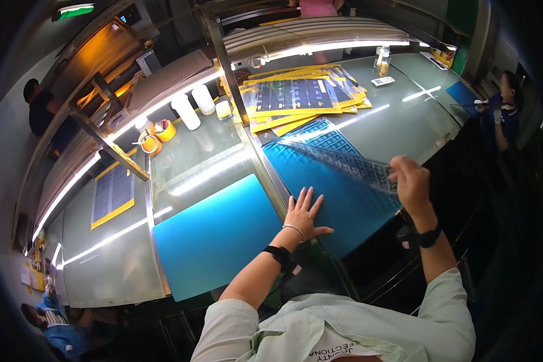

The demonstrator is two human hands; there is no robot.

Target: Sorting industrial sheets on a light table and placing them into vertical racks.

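My left hand [304, 212] lies flat with fingers spread on a blue mat [338, 199] at the near edge of the glass table. My right hand [409, 181] pinches the near right corner of a thin clear patterned sheet [350, 163] and holds it lifted and curved above that mat. The sheet's far end still rests near a dark gridded panel [329, 140] behind the mat.
A second blue mat [217, 235] lies to the left. A stack of yellow-bordered panels [301, 96] sits further back, with white bottles [187, 111] and tape rolls [157, 139] at the left. A metal post [223, 60] rises mid-table. Other people stand at both sides.
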